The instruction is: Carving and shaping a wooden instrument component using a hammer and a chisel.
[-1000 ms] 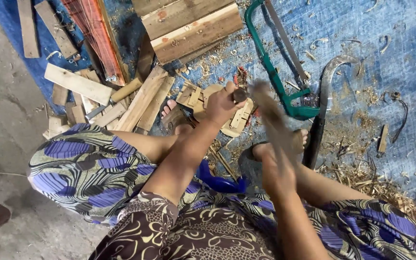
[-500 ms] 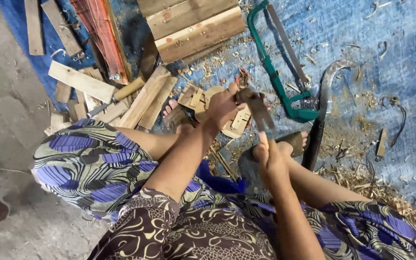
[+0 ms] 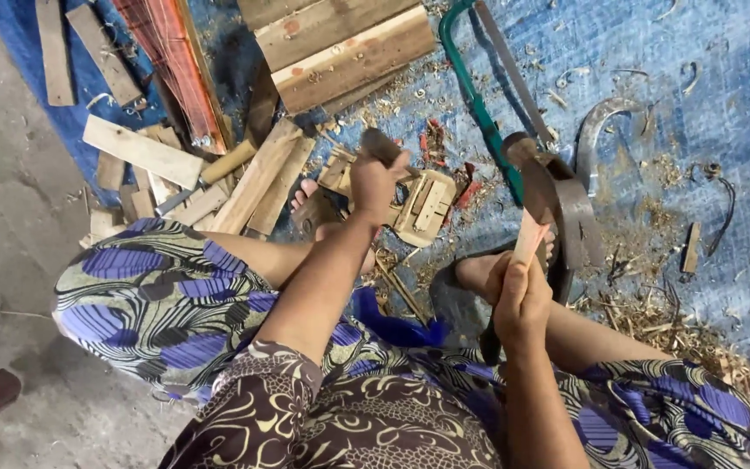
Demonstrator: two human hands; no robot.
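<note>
Hammer (image 3: 533, 204): right hand (image 3: 521, 300) closed tight around the lower end of its pale wooden handle, dark head raised up, long axis near vertical with a slight tilt toward the blue tarp's (image 3: 696, 78) right side. Left hand (image 3: 375, 181) closed around a dark chisel-like tool (image 3: 381, 146), tip angled down toward the small slatted wooden piece (image 3: 423, 207) lying on the tarp just beside it; can't tell if the tip touches the wood. The two hands are well apart, the hammer's head over the person's right foot (image 3: 479, 269) area. Green-framed saw (image 3: 479, 104) lies on the tarp beyond the hammer, long axis running from the tarp's top edge down toward the person. Curved dark blade (image 3: 596, 130) sits right of the saw. Planks and offcuts (image 3: 141, 152) piled along the tarp's left edge, two wider boards (image 3: 340, 48) at top centre. Wood shavings (image 3: 653, 317) scattered near the right knee. No containers in view.
</note>
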